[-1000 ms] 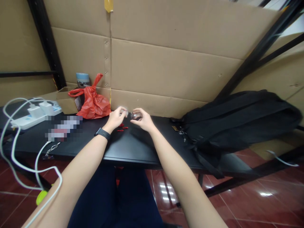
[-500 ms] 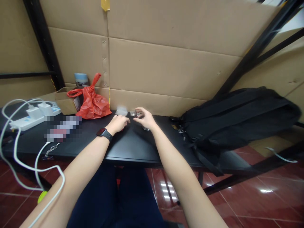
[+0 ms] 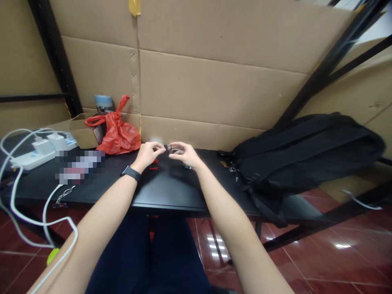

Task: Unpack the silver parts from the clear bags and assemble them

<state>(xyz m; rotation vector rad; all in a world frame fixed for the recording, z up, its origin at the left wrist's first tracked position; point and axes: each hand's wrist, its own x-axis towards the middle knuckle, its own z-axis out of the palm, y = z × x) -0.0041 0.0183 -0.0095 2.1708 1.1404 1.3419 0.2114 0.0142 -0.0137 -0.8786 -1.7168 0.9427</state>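
Observation:
My right hand (image 3: 184, 155) is closed, thumb and fingers pinching a small dark, partly shiny piece (image 3: 170, 150) whose kind I cannot make out. Facing it, my left hand (image 3: 150, 155) has its thumb and fingertips pressed together at a tiny dark bit (image 3: 166, 147), close to that piece. Whether the two bits are joined cannot be seen. Small red strips (image 3: 155, 165) lie on the black tabletop (image 3: 171, 185) below my left hand. Under my right hand a round, shiny rim (image 3: 186, 166) shows, mostly covered. Behind my left hand is a whitish translucent thing (image 3: 156, 139), blurred.
A knotted red plastic bag (image 3: 119, 132), an open cardboard box (image 3: 82, 132) and a blue-lidded bottle (image 3: 104, 102) stand at the left. A white power strip (image 3: 43, 153) trails cables over my left forearm. On the right lies a black backpack (image 3: 306, 151). Cardboard (image 3: 214, 90) walls the back.
My left hand has risen from the tabletop toward my right hand, and its fingertips now pinch beside the small piece. The red strips have come into view beneath it.

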